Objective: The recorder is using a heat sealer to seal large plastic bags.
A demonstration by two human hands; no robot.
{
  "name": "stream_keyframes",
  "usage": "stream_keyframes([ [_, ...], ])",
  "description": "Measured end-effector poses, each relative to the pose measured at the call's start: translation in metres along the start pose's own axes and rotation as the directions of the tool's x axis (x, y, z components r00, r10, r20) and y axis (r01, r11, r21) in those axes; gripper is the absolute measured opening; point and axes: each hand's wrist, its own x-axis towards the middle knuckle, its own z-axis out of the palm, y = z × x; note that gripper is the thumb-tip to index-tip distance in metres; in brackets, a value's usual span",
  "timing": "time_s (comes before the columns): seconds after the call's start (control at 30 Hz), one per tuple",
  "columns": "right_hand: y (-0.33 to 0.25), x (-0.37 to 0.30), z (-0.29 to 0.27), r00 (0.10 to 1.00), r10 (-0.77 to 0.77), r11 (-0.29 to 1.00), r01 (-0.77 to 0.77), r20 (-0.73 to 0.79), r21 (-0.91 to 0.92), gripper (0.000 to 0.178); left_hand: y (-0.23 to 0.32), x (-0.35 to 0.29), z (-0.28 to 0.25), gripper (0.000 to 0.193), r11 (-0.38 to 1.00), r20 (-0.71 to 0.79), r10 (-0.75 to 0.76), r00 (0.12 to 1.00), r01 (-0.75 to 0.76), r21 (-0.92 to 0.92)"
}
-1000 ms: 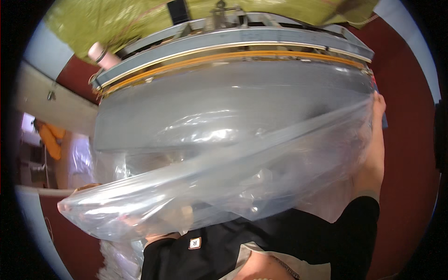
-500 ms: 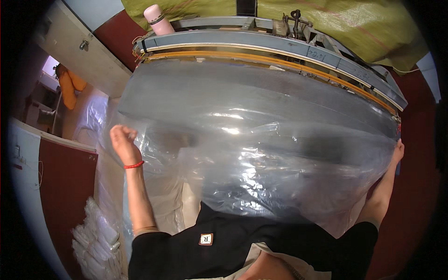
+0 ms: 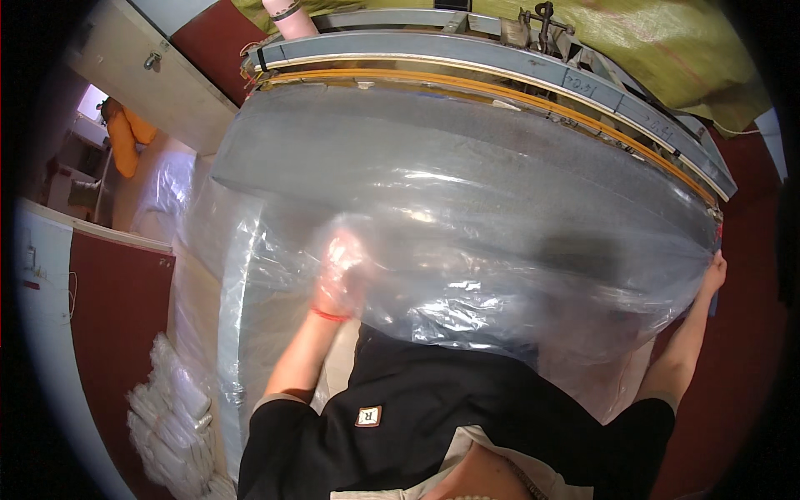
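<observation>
A wide sheet of clear plastic film (image 3: 500,217) spreads over the grey work surface and hangs down toward my body, shiny and wrinkled along its near part. At the far right, my right hand (image 3: 713,271) has its fingers closed on the film's gathered edge, just below the end of the metal bar. My left hand (image 3: 342,262), with a red bracelet at its wrist, is left of the middle. Film covers that hand, and its fingers look smeared, so their pose is hard to read.
Behind the film runs a long grey metal bar (image 3: 433,52) with orange strips below it. A pink bottle (image 3: 292,18) and a metal clamp (image 3: 546,29) are at the back. Stacked clear plastic bags (image 3: 171,417) lie lower left, near a door (image 3: 154,79).
My left hand has moved right, from the film's left side to under the film near the middle. My right hand stays at the right edge. The view has shifted slightly.
</observation>
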Motion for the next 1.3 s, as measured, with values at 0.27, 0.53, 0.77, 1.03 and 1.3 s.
stream_keyframes([
  [0.27, -0.007, -0.003, 0.0, 0.999, 0.012, 0.999, -0.013, 0.032, 0.037, 0.041, 0.097, -0.002, -0.116, 0.044, 0.905, -0.362, 0.24, 0.901, -0.343, -0.252],
  [0.53, 0.031, 0.015, -0.007, 0.991, 0.092, 0.981, -0.106, 0.094, 0.16, 0.042, -0.024, 0.025, -0.008, 0.041, 0.984, -0.193, 0.178, 0.965, -0.179, 0.009],
  [0.77, 0.024, 0.01, -0.002, 0.998, -0.026, 0.999, 0.024, 0.054, 0.04, 0.042, -0.002, 0.061, -0.23, 0.038, 0.938, -0.084, 0.044, 0.995, -0.012, 0.348],
  [1.03, 0.007, 0.0, -0.003, 0.998, 0.054, 0.998, -0.054, 0.012, 0.032, 0.044, 0.273, 0.172, -0.304, 0.034, 0.143, -0.281, 0.916, 0.286, 0.422, 0.895],
  [1.3, 0.022, 0.003, -0.026, 0.994, 0.094, 0.989, -0.099, -0.05, -0.107, 0.048, 0.243, 0.144, -0.02, 0.029, -0.393, 0.651, 0.588, 0.479, -0.534, 0.748],
])
